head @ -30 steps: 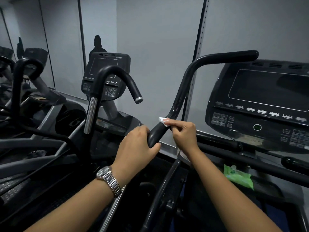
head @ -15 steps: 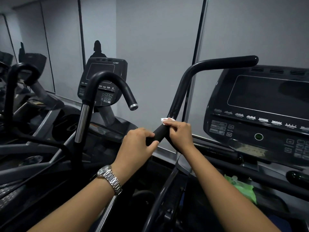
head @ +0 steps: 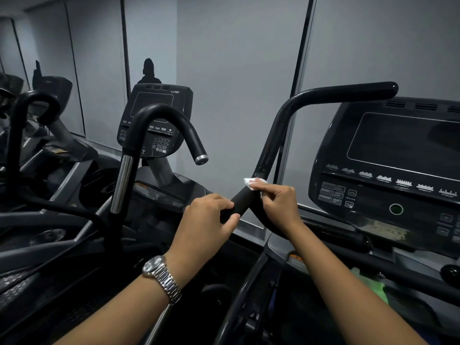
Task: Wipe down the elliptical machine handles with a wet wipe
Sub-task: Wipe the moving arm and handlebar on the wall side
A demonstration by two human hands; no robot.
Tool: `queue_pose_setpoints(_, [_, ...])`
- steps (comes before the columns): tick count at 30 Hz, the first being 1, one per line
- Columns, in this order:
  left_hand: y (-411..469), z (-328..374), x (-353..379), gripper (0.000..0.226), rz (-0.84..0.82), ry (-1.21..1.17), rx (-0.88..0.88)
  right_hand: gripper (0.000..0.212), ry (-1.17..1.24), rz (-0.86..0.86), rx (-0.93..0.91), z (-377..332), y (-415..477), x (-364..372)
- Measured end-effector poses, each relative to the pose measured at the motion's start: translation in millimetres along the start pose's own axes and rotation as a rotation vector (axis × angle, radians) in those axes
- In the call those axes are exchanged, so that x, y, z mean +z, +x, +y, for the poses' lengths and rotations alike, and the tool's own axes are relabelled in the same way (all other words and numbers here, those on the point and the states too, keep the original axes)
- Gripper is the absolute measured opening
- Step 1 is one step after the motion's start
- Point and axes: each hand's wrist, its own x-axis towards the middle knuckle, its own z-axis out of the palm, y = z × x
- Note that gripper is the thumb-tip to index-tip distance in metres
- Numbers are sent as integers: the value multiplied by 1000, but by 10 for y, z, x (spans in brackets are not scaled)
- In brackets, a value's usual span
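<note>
Handle (head: 270, 145): matte black, curved tube. Left hand (head: 207, 220) fingers wrapped round its end; right hand (head: 280, 202) fingers pinch crumpled white wet wipe (head: 254, 182) against it.

Right of handle (head: 273, 145): console (head: 398, 155), close. Left: open gap, then neighbouring handle (head: 159, 112).

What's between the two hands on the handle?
Head view: just bare black handle grip between left hand and right hand, which pinches the wet wipe.

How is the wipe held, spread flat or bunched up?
Bunched up. Only a small crumpled white wad of the wipe shows, pinched by the right hand against the handle.
</note>
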Motion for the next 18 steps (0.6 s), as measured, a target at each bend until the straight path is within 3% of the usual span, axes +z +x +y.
queue_pose_setpoints(4, [5,6,-6,25,7,-2,-2,35,-96,23,1,-12,181,73])
queue_pose_setpoints(10, [-2,5,-10,25,10,-4,-3,44,-113,-188,-17,-68,245,-43])
queue_pose_setpoints(15, [6,9,-6,25,11,-2,-2,42,-414,-353,22,-272,417,59])
queue_pose_setpoints(18, [5,0,-6,26,9,-3,-8,47,-251,-404,33,-317,359,-22])
